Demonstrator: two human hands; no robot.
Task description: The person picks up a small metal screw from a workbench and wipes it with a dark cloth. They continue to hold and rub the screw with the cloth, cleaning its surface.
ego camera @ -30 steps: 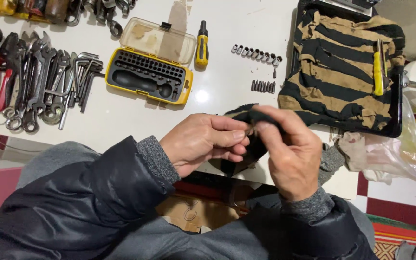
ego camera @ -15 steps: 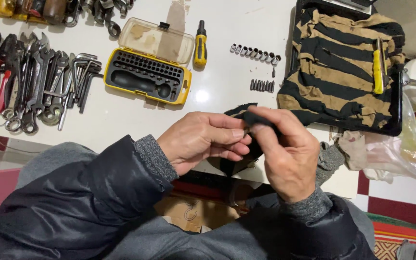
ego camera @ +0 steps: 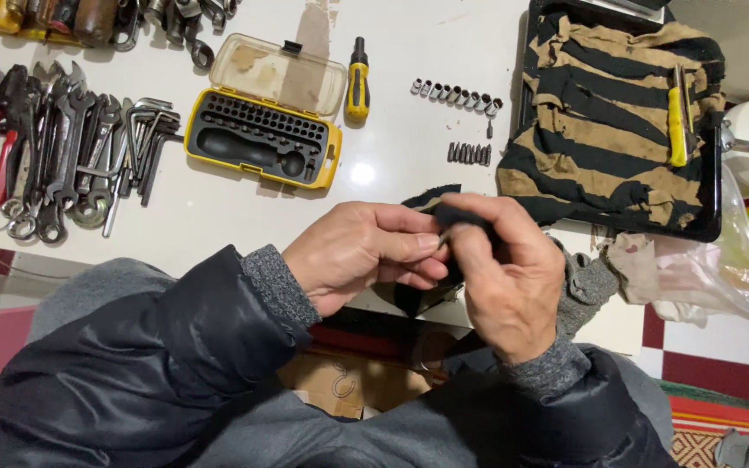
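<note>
1. Hands are meeting just below the near edge of the white table point(ego camera: 218, 208), close to the person's chest.
2. The left hand point(ego camera: 361, 256) is curling its fingers inward, and its fingertips are pressing against a dark cloth point(ego camera: 444, 212).
3. The right hand point(ego camera: 509, 277) is closing around the same dark cloth, with the thumb and forefinger pinching something small and pale through it; what that is I cannot tell.
4. The dark cloth is sitting between the two hands, wrapping over the right forefinger, and one corner is poking out above the knuckles onto the table edge.
5. Up the table from the hands, a yellow bit case point(ego camera: 262, 139) is lying open with its clear lid tipped back.
6. Just right of that case a yellow-and-black screwdriver handle point(ego camera: 357, 82) is lying, and further right a row of sockets point(ego camera: 457, 94) is sitting above a row of small bits point(ego camera: 468, 153).
7. Left of the case, spanners and hex keys point(ego camera: 80, 156) are lying in a heap.
8. Right of the sockets, a striped rag point(ego camera: 608, 121) is covering a black tray, with a yellow-handled tool point(ego camera: 676, 113) resting on it.
</note>
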